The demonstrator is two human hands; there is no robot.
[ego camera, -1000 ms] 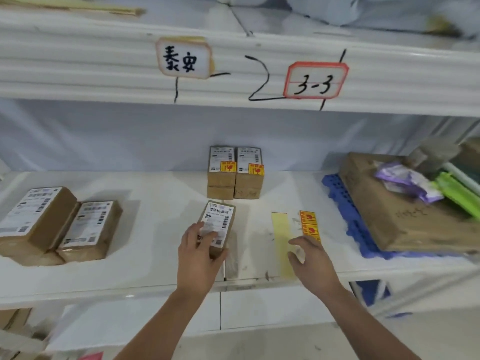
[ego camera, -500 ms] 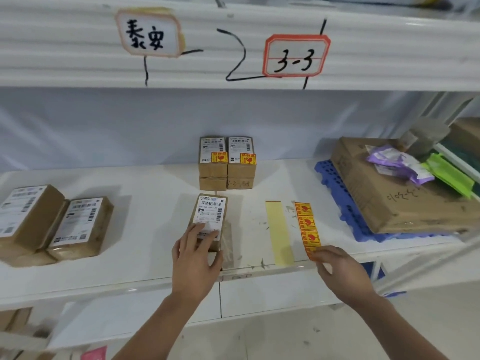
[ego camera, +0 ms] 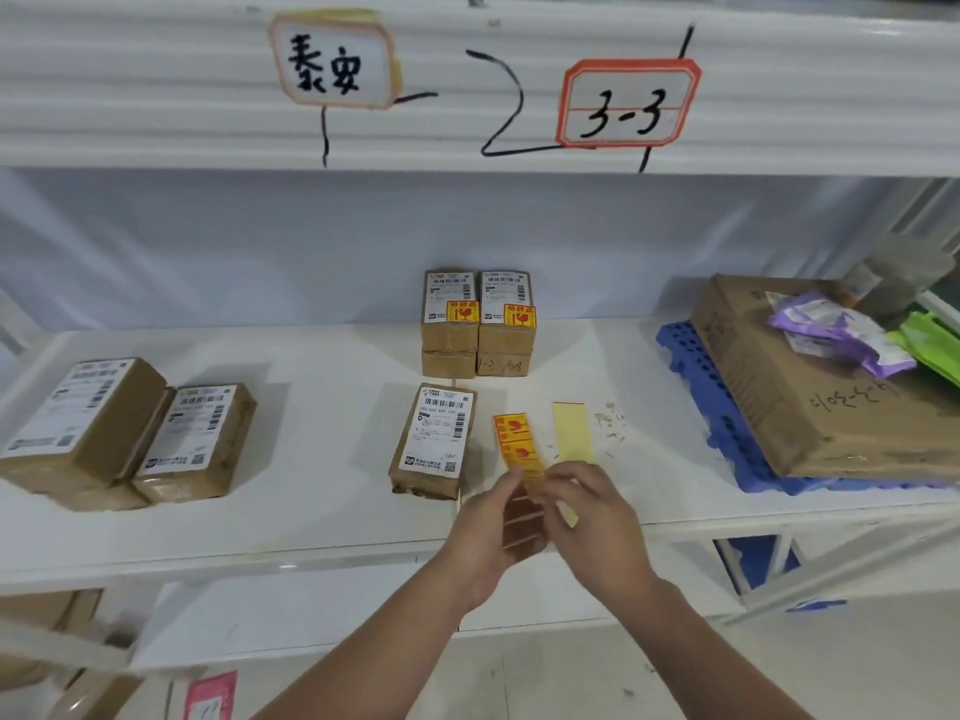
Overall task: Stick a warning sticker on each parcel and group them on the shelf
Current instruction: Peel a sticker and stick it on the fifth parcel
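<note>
A strip of orange warning stickers [ego camera: 518, 445] is held up above the white shelf [ego camera: 332, 501] front, pinched at its lower end between my left hand [ego camera: 493, 532] and my right hand [ego camera: 597, 517]. Just left of it lies a brown parcel [ego camera: 434, 441] with a white shipping label and no warning sticker. Behind it, two small stacks of parcels [ego camera: 478, 324] stand side by side, each top one bearing an orange sticker. Two more brown parcels [ego camera: 124, 433] lie at the shelf's left, without orange stickers.
A bare yellow backing strip [ego camera: 571, 431] lies on the shelf right of the stickers. A large cardboard box [ego camera: 810, 376] rests on a blue plastic pallet [ego camera: 711, 397] at the right, with purple and green packets on top. An upper shelf edge carries a "3-3" tag [ego camera: 626, 103].
My left hand left the parcel and came to the strip. My right hand lifted the sticker strip off the shelf and brought it left, between both hands.
</note>
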